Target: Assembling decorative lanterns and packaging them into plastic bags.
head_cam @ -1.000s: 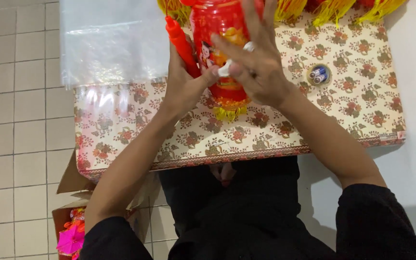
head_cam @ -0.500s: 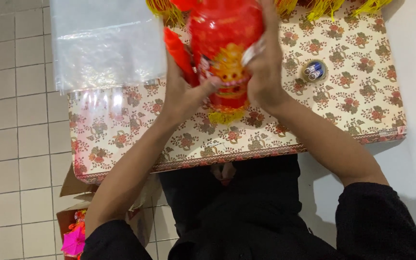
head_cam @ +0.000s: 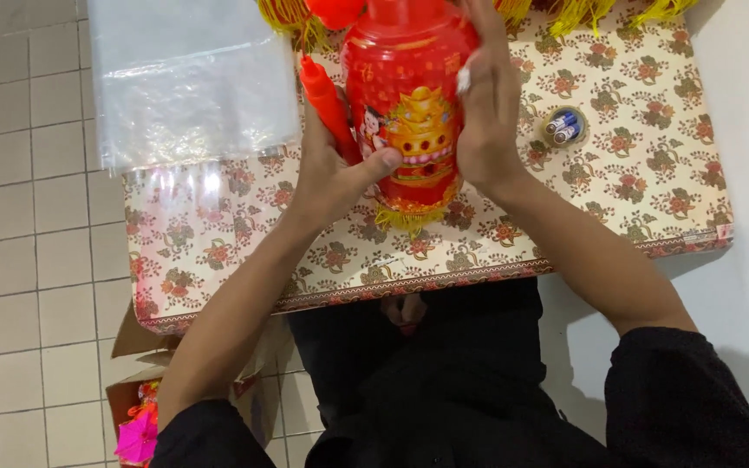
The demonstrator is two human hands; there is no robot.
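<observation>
Red lantern (head_cam: 409, 104) between both hands (head_cam: 409, 156)

Lantern (head_cam: 409, 113) held above the desk (head_cam: 635, 199) between left hand (head_cam: 331, 178) and right hand (head_cam: 487, 113), stack of plastic bags (head_cam: 188, 78) at the desk's far left, small cup of batteries (head_cam: 563, 127) right of the lantern, cardboard box (head_cam: 145, 407) on the floor (head_cam: 28, 260) below left.

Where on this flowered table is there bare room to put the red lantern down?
Free: the near strip of the table below the red lantern, and the right part past the small round holder. Crowded: the far left under the clear plastic bags, and the far edge with yellow tassels.
</observation>
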